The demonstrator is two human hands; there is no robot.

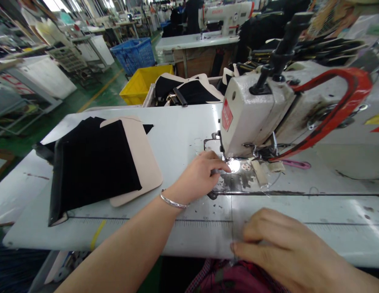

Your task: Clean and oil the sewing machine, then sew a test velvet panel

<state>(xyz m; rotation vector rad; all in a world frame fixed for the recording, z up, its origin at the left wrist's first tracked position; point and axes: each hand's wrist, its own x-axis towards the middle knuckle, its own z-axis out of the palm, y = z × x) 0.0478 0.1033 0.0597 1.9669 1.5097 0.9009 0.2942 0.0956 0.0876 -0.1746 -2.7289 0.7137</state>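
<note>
Factory floor of sewing stations, beyond a white sewing table (177, 130). Left of the sewing machine (253, 118), black fabric (97, 167) on a beige panel (149, 162), long axis angled from the table's near edge toward the far edge. Farther left and behind the machine, black-and-beige pieces (186, 91) in a bin, a yellow crate (140, 85) and a blue crate (132, 55). At the machine's needle plate (246, 166), the left hand (198, 177) with a silver bangle (174, 202), fingers bunched on a narrow grey strip (216, 171), its long axis crosswise, tip pointing right toward the plate; pinching or only pressing, impossible to tell. In front of the machine, the right hand (277, 248), fingers together, spread flat on the tabletop, holding nothing visible.
</note>
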